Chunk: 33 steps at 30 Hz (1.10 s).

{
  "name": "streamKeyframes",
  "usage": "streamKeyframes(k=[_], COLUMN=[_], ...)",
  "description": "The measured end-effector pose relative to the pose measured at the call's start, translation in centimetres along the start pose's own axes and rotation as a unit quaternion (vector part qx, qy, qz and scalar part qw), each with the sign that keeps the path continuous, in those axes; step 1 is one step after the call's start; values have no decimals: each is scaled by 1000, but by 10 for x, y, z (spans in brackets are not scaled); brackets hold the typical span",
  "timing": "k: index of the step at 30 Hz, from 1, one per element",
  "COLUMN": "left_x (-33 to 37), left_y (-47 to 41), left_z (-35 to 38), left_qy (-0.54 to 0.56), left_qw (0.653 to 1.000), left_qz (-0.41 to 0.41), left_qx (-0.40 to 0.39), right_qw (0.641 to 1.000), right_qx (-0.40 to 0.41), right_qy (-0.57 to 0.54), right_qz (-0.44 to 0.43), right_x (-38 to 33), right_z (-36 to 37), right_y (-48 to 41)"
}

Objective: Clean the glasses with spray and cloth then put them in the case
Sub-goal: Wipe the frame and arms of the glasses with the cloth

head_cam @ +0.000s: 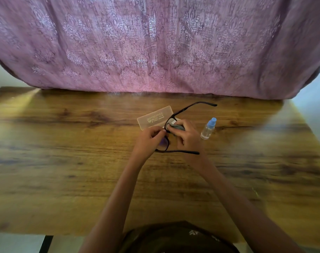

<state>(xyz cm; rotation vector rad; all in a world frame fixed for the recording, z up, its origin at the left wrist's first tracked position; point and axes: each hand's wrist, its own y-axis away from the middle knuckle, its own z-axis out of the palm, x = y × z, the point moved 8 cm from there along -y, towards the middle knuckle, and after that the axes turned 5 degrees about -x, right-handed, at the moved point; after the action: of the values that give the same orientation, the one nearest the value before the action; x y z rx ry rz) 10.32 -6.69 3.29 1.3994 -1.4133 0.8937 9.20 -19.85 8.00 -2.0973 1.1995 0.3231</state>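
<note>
Dark-framed glasses (190, 106) with both temples unfolded are held above the wooden table (64, 161), temples pointing right. My left hand (148, 140) pinches the frame at the bridge. My right hand (187, 136) presses a grey cloth (176, 127) against the far lens. A translucent flat case (154, 117) lies on the table just behind the hands, partly covered by the glasses. A small clear spray bottle (208, 128) with a blue cap stands to the right of my right hand, apart from it.
A purple patterned fabric (155, 46) hangs along the table's far edge. The table's near edge (27, 232) runs along the bottom left, with a black leg below it. My dark clothing shows at the bottom centre.
</note>
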Motion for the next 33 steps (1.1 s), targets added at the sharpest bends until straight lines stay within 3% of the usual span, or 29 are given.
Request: streamKeyframes(k=[8, 16, 21, 24, 26, 28, 33], left_x=[0, 0, -3, -9, -15, -18, -17], left_y=[2, 3, 5, 3, 2, 2, 4], left_z=[0, -6, -6, -6, -8, -13, -20], left_qy=[4, -6, 2, 12, 33, 57, 61], left_qw=[1000, 1000, 1000, 998, 995, 991, 984], left_qz=[-1, -5, -11, -49, -77, -99, -119], left_qx=[1, 13, 11, 30, 45, 71, 114], right_qw=[998, 1000, 1000, 997, 977, 927, 850], right_qx=[26, 4, 24, 10, -2, -24, -125], right_qy=[47, -13, -4, -55, -170, -308, -461], right_qz=[28, -13, 17, 46, 131, 210, 224], right_x=[27, 13, 29, 31, 38, 41, 21], right_z=[-2, 6, 3, 1, 4, 11, 23], right_y=[-2, 8, 4, 5, 8, 13, 20])
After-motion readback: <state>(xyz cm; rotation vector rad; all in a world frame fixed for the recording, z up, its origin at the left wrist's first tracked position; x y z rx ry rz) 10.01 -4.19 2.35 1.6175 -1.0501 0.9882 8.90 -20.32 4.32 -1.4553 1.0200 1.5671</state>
